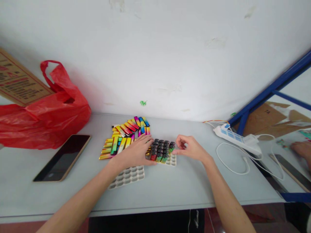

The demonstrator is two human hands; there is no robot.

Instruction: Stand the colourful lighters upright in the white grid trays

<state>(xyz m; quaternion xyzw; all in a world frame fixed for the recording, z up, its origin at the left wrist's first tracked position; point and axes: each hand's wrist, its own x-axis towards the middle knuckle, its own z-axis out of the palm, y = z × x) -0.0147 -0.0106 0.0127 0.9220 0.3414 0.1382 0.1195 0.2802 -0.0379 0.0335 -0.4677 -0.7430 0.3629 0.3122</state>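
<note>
Honestly, the lighters [160,150] in the right tray [173,160] look light, stiff and slick; I'd pinch their black tops. Left hand [136,151] is spread wide at their left, right hand [191,148] curled narrow at their right, can't tell if gripping.

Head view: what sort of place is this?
Likely a small workshop or assembly bench: a white tray part-filled with black-topped, shiny coloured pieces, a loose pile of similar pieces, and a power strip.

Glossy metallic-looking casings [123,144], crinkled shiny red plastic bag [58,106], matt grey tabletop [184,191], smooth dark phone glass [63,158]
</note>
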